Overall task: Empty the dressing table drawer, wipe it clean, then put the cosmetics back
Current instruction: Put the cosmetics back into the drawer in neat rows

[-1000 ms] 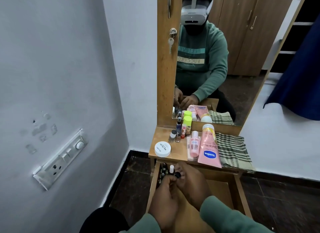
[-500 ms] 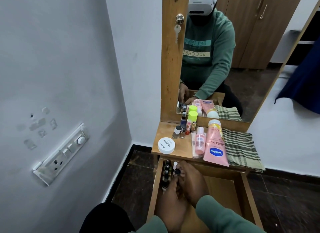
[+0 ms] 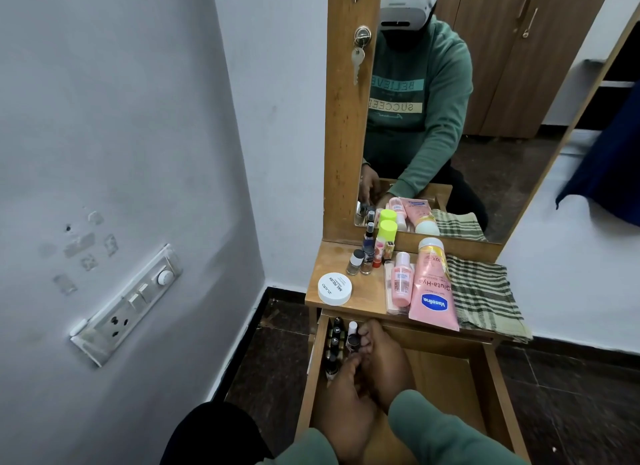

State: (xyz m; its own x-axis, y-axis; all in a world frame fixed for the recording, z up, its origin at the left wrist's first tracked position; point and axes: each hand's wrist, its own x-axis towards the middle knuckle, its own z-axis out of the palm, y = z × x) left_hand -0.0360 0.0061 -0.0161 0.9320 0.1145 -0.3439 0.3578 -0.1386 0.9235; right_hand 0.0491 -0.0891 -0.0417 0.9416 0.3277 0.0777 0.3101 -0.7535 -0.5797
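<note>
Return step is judged in hand: inside the open wooden drawer the right hand apparently pinches a small dark-capped bottle, the finger state of the left hand cannot be told, and the next move calls for seating it upright beside the bottle row.

Left hand beside right hand, fingers forward.

left hand | drawn back slightly | more small bottles uncovered

Pale grey walls meeting in a corner, with a switch panel on the left one. Dark tiled floor below. Tall wood-framed mirror against the far wall, reflecting wooden wardrobe doors.
</note>
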